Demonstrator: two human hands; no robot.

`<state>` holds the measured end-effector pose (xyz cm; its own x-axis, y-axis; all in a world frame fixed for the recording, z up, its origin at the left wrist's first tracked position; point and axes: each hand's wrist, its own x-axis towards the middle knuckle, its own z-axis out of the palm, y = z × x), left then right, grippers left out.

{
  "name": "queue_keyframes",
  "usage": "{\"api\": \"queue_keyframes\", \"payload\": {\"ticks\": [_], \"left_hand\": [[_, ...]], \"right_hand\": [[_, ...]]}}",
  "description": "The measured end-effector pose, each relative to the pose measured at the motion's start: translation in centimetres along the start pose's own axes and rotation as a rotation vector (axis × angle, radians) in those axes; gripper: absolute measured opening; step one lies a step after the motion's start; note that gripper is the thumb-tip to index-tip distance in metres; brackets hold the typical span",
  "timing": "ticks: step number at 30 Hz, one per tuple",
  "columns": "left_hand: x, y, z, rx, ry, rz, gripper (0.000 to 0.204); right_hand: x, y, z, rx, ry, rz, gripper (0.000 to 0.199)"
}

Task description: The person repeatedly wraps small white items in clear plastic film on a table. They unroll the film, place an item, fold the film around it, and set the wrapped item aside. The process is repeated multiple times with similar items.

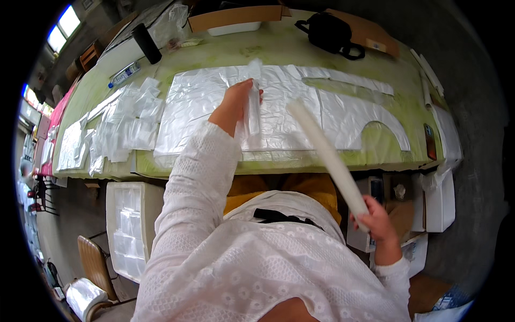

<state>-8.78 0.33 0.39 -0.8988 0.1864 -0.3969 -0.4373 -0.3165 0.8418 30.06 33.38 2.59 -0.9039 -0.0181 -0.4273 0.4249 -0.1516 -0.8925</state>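
A stack of thin white plastic sheets (206, 115), with a curved cut-out and long strap-like ends at its right, lies flat on the table. Over its middle, my left hand (238, 102) is closed around a narrow folded strip of clear plastic (254, 115), which stretches from beyond the fingers toward the near edge. Low on the right, my right hand (378, 221) grips one end of a long white rod (328, 155). The rod slants up and left, its far end hanging above the sheets.
Folded plastic packets (129, 121) are heaped left of the sheets. A water bottle (124, 74), a black cylinder (146, 44), a cardboard box (236, 17) and a black bag (328, 33) stand farther back. A phone (430, 141) lies at right; a white foam box (134, 228) stands below.
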Motion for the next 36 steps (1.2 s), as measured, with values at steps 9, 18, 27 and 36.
{"api": "queue_keyframes", "payload": {"ticks": [9, 18, 27, 36], "left_hand": [[-3.0, -1.7, -0.8, 0.363, -0.122, 0.046, 0.038], [-14.0, -3.7, -3.4, 0.449, -0.422, -0.308, 0.03], [-19.3, -3.0, -2.4, 0.506, -0.77, -0.294, 0.04], [-9.0, -5.3, -0.9, 1.691, -0.276, 0.825, 0.051]], "right_hand": [[15.5, -7.7, 5.4, -1.018, 0.161, -0.471, 0.045], [19.0, -8.8, 4.2, -1.402, 0.233, -0.494, 0.041], [19.2, -6.9, 2.9, -1.562, 0.46, -0.923, 0.063], [18.0, -1.6, 13.6, -1.397, -0.044, -1.086, 0.05]]}}
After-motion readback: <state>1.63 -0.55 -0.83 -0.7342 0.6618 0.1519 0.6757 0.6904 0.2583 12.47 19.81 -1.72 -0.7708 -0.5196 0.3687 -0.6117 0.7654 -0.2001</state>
